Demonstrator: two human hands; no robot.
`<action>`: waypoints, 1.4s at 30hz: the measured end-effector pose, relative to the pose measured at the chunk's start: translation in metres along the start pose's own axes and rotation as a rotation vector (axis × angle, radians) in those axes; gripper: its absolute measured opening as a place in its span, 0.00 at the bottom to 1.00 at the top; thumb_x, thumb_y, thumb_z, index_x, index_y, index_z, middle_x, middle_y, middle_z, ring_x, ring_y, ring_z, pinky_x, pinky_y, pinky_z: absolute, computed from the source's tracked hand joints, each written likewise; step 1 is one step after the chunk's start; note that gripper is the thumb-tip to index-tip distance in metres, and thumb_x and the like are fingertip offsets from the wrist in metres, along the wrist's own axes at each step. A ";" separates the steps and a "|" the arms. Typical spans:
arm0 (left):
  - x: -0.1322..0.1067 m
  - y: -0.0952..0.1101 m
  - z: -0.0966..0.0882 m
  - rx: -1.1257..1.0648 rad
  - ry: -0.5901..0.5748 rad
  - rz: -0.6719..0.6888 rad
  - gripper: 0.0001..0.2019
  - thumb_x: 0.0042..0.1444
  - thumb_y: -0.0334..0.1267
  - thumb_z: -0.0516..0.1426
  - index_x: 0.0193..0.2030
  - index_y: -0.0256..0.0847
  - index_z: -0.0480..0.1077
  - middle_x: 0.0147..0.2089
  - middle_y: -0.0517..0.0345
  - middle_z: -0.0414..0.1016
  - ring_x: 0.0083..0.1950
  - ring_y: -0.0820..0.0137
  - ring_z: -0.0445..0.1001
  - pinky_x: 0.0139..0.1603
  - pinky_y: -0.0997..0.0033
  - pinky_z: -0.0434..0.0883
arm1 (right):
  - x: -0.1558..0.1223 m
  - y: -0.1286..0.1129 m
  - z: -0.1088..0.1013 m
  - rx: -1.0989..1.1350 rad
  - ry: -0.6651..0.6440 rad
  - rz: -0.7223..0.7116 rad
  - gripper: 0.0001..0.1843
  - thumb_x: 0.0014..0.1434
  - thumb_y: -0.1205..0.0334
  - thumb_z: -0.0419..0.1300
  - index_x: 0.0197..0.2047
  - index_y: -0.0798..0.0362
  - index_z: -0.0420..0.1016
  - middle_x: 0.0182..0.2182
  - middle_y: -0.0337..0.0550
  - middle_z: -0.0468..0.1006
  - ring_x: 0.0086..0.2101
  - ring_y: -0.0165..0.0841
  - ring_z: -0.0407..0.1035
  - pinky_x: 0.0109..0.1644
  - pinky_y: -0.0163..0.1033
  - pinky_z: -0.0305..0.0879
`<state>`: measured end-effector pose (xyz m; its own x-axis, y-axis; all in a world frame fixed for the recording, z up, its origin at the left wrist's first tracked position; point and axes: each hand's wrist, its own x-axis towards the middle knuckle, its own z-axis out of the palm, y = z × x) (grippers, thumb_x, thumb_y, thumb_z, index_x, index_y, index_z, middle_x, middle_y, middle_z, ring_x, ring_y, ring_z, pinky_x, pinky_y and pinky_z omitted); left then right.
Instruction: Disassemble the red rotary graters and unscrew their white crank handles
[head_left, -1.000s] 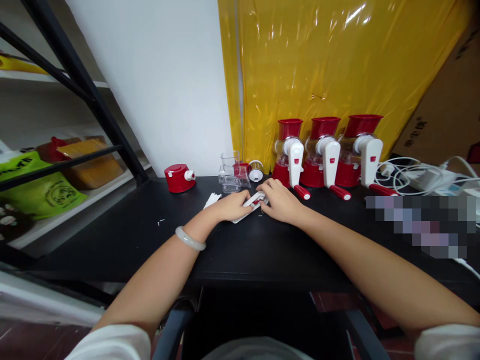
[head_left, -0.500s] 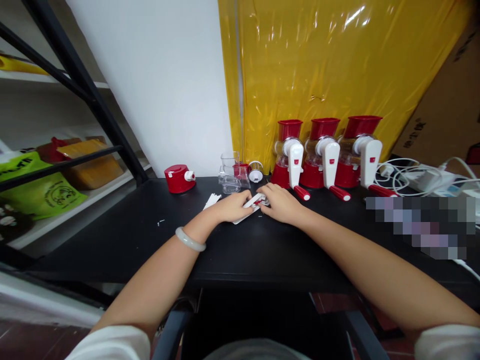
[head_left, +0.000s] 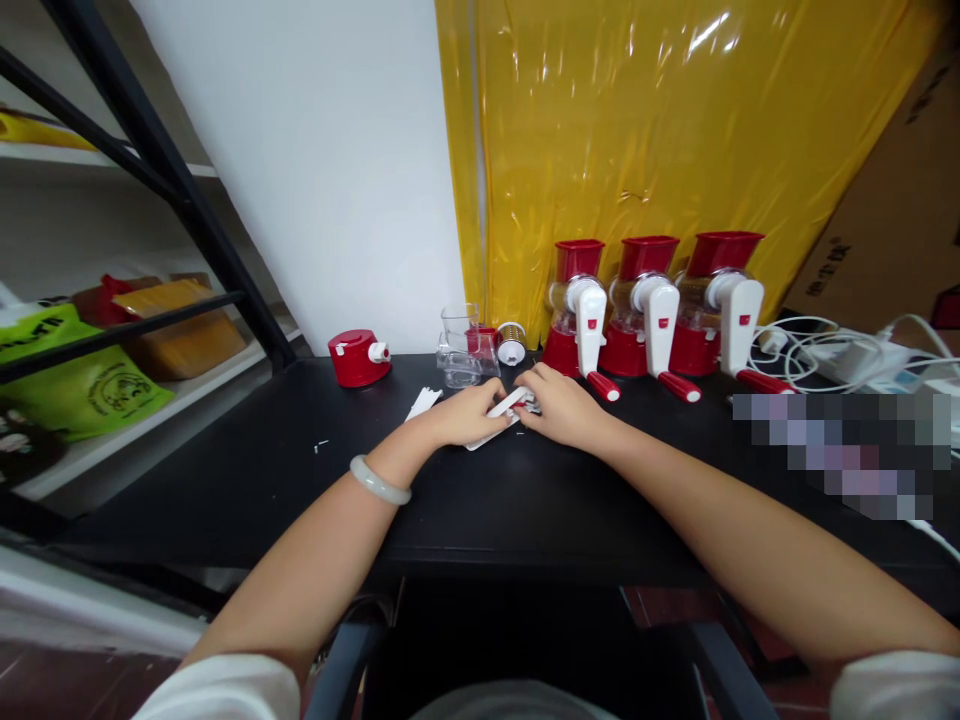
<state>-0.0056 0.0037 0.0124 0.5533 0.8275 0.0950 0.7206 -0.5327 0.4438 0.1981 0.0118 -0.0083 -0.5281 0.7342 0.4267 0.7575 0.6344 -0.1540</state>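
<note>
Left grip (head_left: 472, 412) and right grip (head_left: 561, 402) clamp the white, red-centred part (head_left: 510, 402); nearer than the part, open desk (head_left: 480, 505) runs to its front edge (head_left: 525, 556); behind stands a clear housing (head_left: 454, 358).

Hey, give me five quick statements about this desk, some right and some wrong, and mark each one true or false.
1. The left hand and right hand are both on a white part. True.
2. The red base is to the right of the clear housing. False: the red base is to the left of the clear housing.
3. Three red-and-white grinders stand in a row. True.
4. A pale bangle is on the right arm. False: the pale bangle is on the left arm.
5. A metal drum is beyond the hands. True.
</note>
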 end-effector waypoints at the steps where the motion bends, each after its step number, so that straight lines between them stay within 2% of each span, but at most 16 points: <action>1: 0.000 0.000 0.000 -0.003 -0.003 0.002 0.12 0.57 0.47 0.55 0.43 0.43 0.63 0.39 0.54 0.77 0.38 0.62 0.76 0.36 0.67 0.68 | 0.000 0.000 0.000 -0.001 -0.002 0.002 0.16 0.60 0.56 0.59 0.50 0.54 0.69 0.44 0.49 0.70 0.43 0.39 0.69 0.46 0.43 0.64; 9: -0.001 0.003 -0.001 0.012 -0.010 -0.009 0.13 0.57 0.47 0.55 0.45 0.43 0.64 0.36 0.56 0.77 0.35 0.63 0.76 0.33 0.68 0.66 | 0.001 -0.001 -0.001 0.012 0.002 -0.005 0.14 0.60 0.57 0.60 0.48 0.54 0.70 0.42 0.47 0.69 0.41 0.37 0.69 0.44 0.41 0.65; 16: -0.002 0.007 -0.003 -0.023 0.002 -0.007 0.17 0.57 0.45 0.56 0.51 0.42 0.65 0.34 0.57 0.77 0.33 0.65 0.75 0.33 0.69 0.66 | 0.001 0.001 0.000 0.035 0.029 -0.025 0.12 0.60 0.57 0.59 0.45 0.53 0.70 0.41 0.47 0.68 0.41 0.37 0.69 0.44 0.40 0.64; 21: 0.000 0.004 -0.001 -0.071 0.025 0.068 0.13 0.56 0.41 0.57 0.47 0.41 0.68 0.39 0.55 0.79 0.38 0.65 0.77 0.39 0.69 0.69 | 0.000 0.000 0.000 0.042 0.028 -0.017 0.12 0.60 0.56 0.59 0.43 0.53 0.69 0.40 0.45 0.67 0.40 0.36 0.68 0.41 0.39 0.63; 24: 0.001 0.003 0.001 -0.112 0.034 0.094 0.12 0.55 0.39 0.57 0.46 0.41 0.69 0.39 0.56 0.79 0.38 0.66 0.77 0.39 0.69 0.70 | 0.000 0.000 0.001 0.046 0.036 -0.018 0.11 0.59 0.56 0.59 0.43 0.53 0.68 0.40 0.46 0.67 0.39 0.36 0.68 0.40 0.39 0.63; 30: 0.001 0.001 0.000 -0.189 0.016 0.118 0.13 0.56 0.38 0.57 0.47 0.39 0.69 0.38 0.55 0.80 0.35 0.67 0.78 0.38 0.70 0.71 | 0.001 -0.002 0.001 0.032 0.053 -0.013 0.11 0.59 0.56 0.58 0.41 0.53 0.67 0.38 0.47 0.69 0.38 0.38 0.67 0.41 0.41 0.63; 37: 0.001 0.001 -0.002 -0.171 0.033 0.122 0.14 0.55 0.37 0.58 0.49 0.39 0.69 0.43 0.54 0.80 0.41 0.66 0.78 0.43 0.69 0.72 | 0.002 -0.001 0.002 0.045 0.033 -0.028 0.10 0.59 0.55 0.57 0.40 0.52 0.65 0.37 0.47 0.71 0.39 0.39 0.67 0.43 0.42 0.61; 42: 0.001 0.002 -0.003 -0.166 0.047 0.123 0.14 0.54 0.38 0.58 0.48 0.38 0.70 0.43 0.53 0.80 0.41 0.66 0.78 0.43 0.69 0.72 | 0.002 0.001 0.003 0.076 0.035 -0.031 0.10 0.60 0.55 0.56 0.40 0.52 0.64 0.37 0.47 0.71 0.39 0.39 0.67 0.43 0.43 0.61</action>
<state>-0.0050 0.0035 0.0166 0.6098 0.7675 0.1976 0.5680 -0.5971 0.5664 0.1968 0.0143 -0.0100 -0.5359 0.7057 0.4634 0.7090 0.6742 -0.2068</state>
